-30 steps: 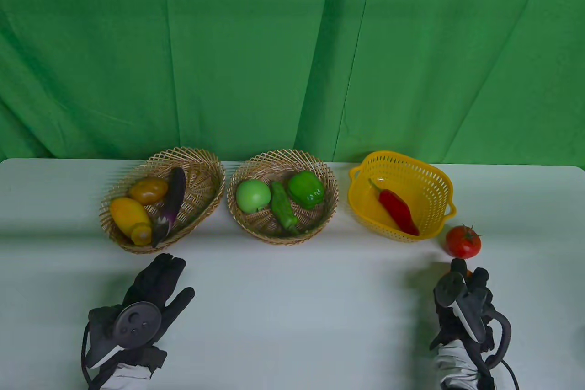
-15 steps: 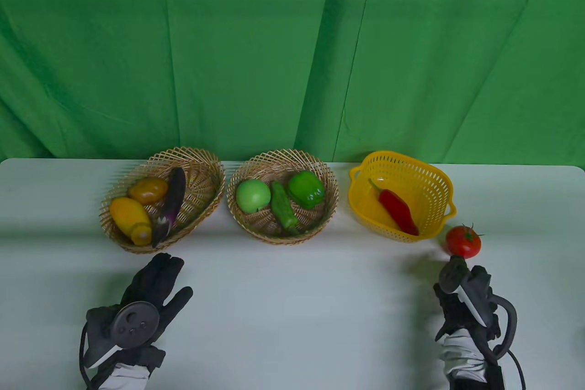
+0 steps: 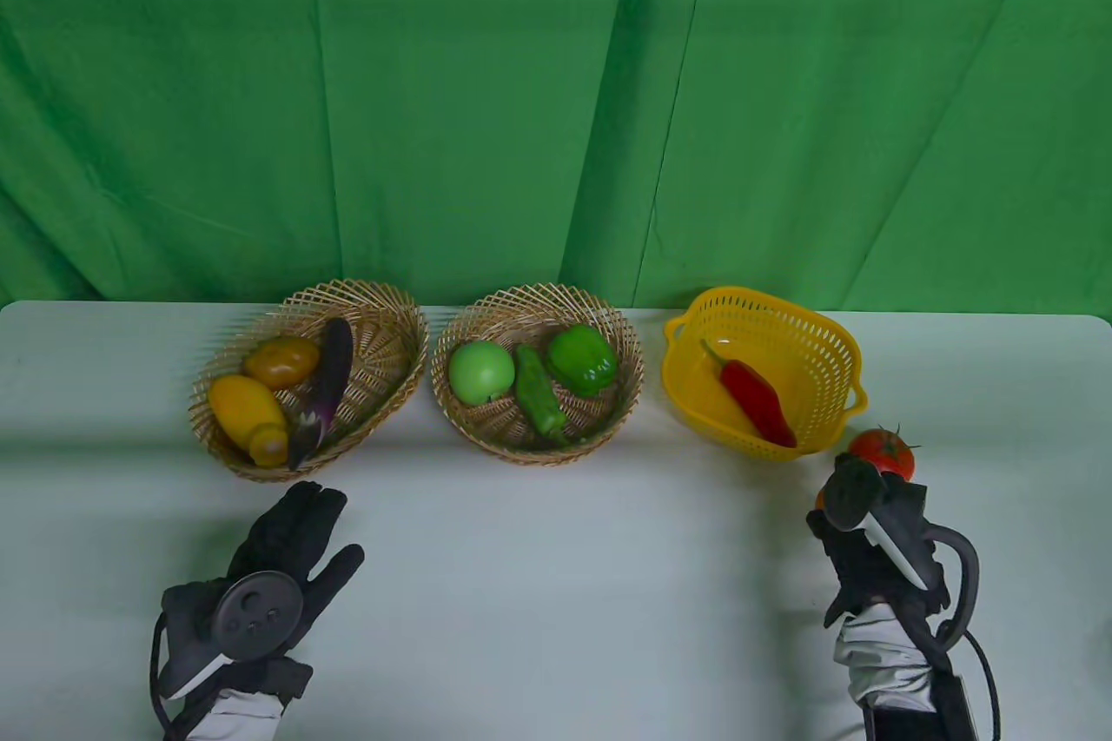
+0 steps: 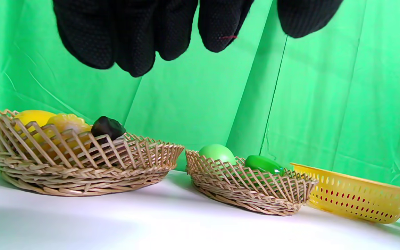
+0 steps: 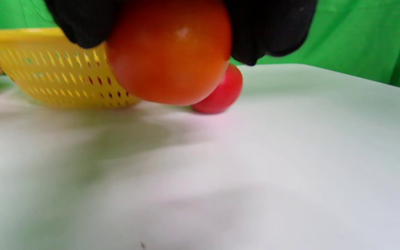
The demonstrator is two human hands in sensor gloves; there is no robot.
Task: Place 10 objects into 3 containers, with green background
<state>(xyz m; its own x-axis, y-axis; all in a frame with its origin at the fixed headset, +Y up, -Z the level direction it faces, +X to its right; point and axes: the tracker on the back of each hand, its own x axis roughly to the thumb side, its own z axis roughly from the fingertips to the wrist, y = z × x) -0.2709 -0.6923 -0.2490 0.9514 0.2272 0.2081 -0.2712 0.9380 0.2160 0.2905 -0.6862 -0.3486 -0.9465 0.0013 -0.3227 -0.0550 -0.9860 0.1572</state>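
Black knit gloves (image 3: 295, 528), dark round trackers (image 3: 259, 605), grey sleeves (image 3: 882, 658), black cable loops (image 3: 963, 585).

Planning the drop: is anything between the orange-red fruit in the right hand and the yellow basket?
Nothing visible blocks it. The right hand grips the orange-red fruit just short of the yellow basket; the tomato sits on the table beside the basket, off the direct path.

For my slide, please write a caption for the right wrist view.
Right hand holds an orange-red fruit above the table, before a yellow basket.
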